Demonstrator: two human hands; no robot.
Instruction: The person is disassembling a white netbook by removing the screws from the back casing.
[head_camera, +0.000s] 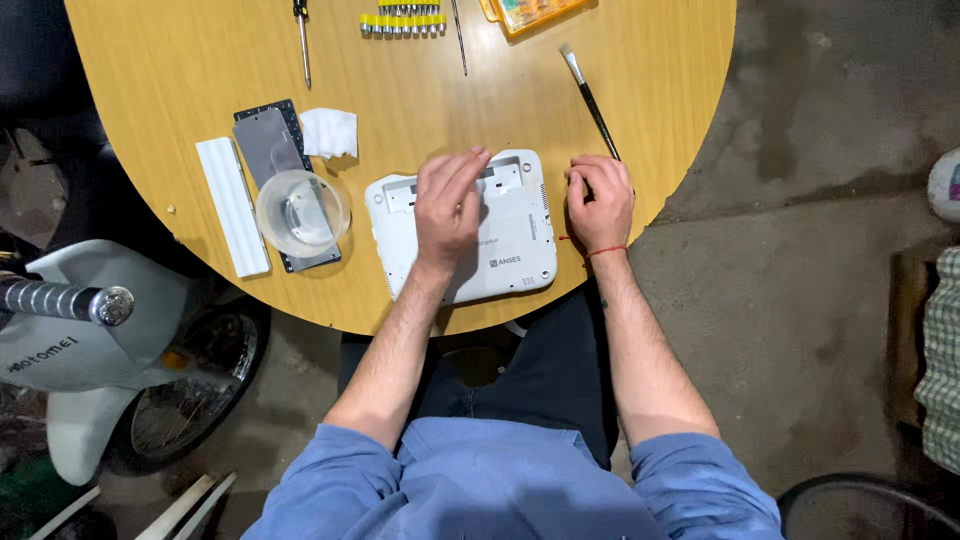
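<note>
Near the table's (180, 60) six-o'clock edge lies a small white laptop (515, 245), underside up. Left hand (448, 205) rests flat on its casing, fingers spread toward twelve. Right hand (600, 200) sits just beside the laptop at three o'clock, fingers curled loosely on the wood, touching a paintbrush's (590, 98) handle end. At nine o'clock: clear bowl (303, 212) on a dark keyboard panel (268, 140).

Blue shirt sleeves rolled above the elbows, dark trousers, and a thin red string bracelet (605, 250) round the right wrist.
</note>
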